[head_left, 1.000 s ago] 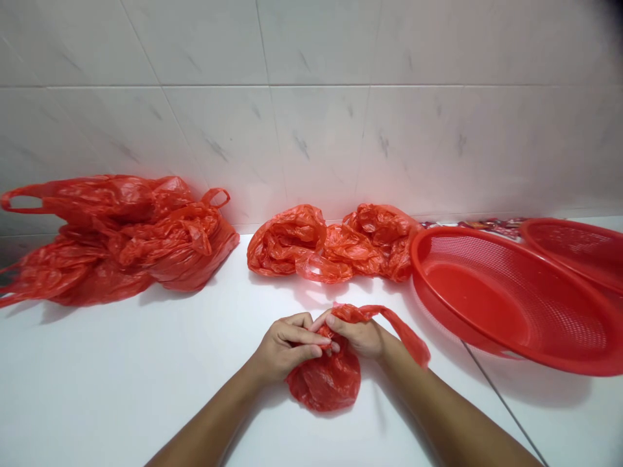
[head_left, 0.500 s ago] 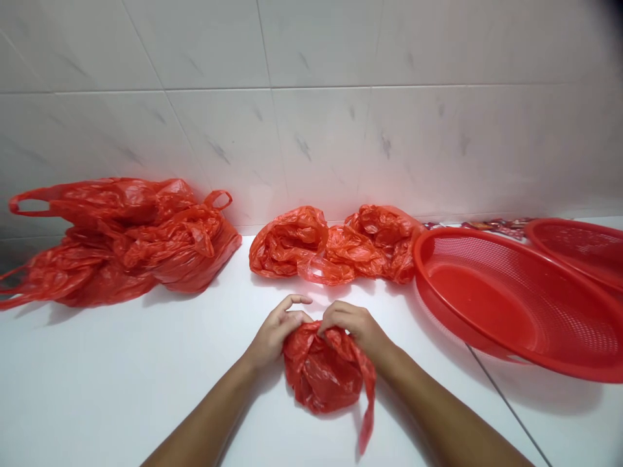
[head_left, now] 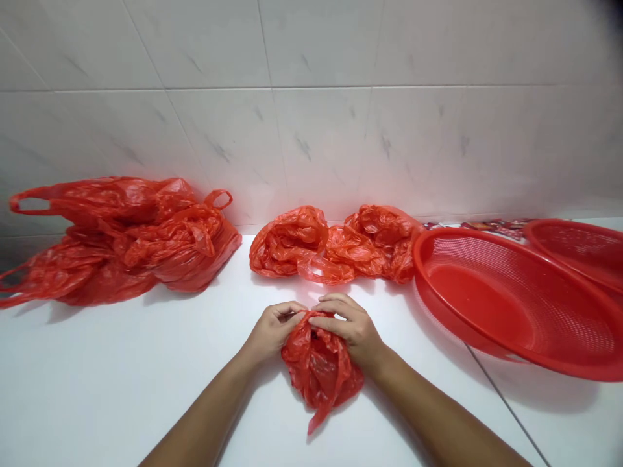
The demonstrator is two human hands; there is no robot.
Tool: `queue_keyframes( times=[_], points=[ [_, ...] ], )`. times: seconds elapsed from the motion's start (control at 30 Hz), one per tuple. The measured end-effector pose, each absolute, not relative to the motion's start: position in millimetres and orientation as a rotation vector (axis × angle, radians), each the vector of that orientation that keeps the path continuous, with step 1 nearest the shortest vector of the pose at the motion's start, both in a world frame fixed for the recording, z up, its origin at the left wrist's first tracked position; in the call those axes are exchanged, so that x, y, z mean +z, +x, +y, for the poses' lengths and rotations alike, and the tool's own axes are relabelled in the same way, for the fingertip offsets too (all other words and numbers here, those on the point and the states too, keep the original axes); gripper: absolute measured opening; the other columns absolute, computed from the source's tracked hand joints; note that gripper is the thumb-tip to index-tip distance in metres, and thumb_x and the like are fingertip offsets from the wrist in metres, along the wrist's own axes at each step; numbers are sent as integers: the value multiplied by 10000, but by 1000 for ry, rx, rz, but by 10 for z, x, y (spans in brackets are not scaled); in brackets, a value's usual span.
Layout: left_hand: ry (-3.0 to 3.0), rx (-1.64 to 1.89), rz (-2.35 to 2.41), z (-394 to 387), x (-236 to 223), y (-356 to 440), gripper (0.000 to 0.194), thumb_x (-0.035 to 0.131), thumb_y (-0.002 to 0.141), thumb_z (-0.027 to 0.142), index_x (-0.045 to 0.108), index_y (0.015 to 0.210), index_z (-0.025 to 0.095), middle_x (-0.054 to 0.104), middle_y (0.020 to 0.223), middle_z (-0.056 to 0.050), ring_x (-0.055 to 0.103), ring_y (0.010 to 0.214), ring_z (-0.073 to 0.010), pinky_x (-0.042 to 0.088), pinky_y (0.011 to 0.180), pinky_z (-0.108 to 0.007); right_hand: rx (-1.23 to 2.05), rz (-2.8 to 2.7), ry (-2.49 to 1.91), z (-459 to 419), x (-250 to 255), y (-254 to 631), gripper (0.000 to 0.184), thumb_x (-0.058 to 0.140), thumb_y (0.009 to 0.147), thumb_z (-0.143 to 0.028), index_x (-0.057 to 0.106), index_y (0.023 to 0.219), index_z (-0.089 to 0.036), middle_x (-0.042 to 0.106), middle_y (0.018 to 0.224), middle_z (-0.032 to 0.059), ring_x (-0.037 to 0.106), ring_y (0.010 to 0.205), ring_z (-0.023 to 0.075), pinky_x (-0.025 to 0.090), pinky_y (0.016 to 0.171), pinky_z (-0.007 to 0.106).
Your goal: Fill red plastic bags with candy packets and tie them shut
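A crumpled red plastic carrier bag (head_left: 319,366) lies bunched on the white counter (head_left: 121,376) in front of me. My left hand (head_left: 272,331) pinches its top edge from the left. My right hand (head_left: 344,327) grips the same gathered top from the right, with its fingertips close to the left hand's. One strip of the bag hangs down towards me and ends in a point near the counter. The inside of the bunched bag is hidden by its folds.
A large heap of red plastic bags (head_left: 117,240) sits at the left against the tiled wall (head_left: 311,110). A smaller heap (head_left: 331,250) lies at the centre back. A red mesh basket (head_left: 506,298) and a second one (head_left: 579,250) stand at the right, with printed packets (head_left: 491,226) behind them.
The long loose strip that hung down has been folded in and is shorter. Both hands have closed together on the bag's top, and the bag looks narrower.
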State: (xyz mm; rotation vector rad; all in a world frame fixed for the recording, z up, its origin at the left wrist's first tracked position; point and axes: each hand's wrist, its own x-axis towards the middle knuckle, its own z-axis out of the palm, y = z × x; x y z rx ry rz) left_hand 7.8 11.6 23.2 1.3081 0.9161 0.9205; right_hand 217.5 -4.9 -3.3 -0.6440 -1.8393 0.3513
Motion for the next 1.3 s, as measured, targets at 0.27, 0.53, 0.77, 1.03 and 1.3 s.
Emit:
queue_keyframes(
  times=[0.27, 0.53, 0.77, 1.03, 1.3],
  points=[
    [973, 1184, 1024, 351, 147, -153, 381, 956, 737, 402, 692, 808, 137, 784, 1097, -121, 721, 817, -171, 576, 776, -298, 845, -1679, -679, 55, -46, 2398, 279, 686, 1015, -445, 867, 919, -255, 826, 968, 99, 713, 856, 253, 575, 811, 413],
    [864, 1285, 862, 392, 146, -149, 473, 889, 785, 514, 513, 846, 233, 718, 808, 19, 709, 800, -176, 569, 855, -347, 1223, -1511, -770, 41, -44, 2329, 579, 495, 1060, -615, 638, 695, -189, 669, 723, 58, 521, 557, 150, 415, 570, 305],
    [2261, 1027, 628, -235, 305, 186, 220, 594, 1003, 299, 633, 793, 244, 670, 720, -26, 585, 676, -203, 417, 845, -423, 1267, -1635, -889, -41, -58, 2349, 597, 504, 1038, -642, 425, 635, -209, 415, 639, -12, 338, 601, 130, 265, 552, 286],
    [2584, 979, 580, -304, 112, 380, 243, 471, 991, 121, 465, 776, 236, 587, 628, 23, 417, 539, -155, 287, 674, -377, 1270, -1535, -1008, -7, -7, 2523, 633, 538, 1013, -663, 254, 635, -242, 227, 591, -57, 209, 555, 96, 183, 507, 277],
    [2503, 1050, 565, -192, 90, 311, 250, 459, 1014, 111, 455, 796, 235, 554, 636, 31, 381, 546, -149, 325, 656, -349, 1090, -1359, -1072, 387, -355, 2793, 677, 569, 967, -719, 321, 555, -242, 285, 530, -51, 264, 527, 101, 214, 506, 283]
  ],
)
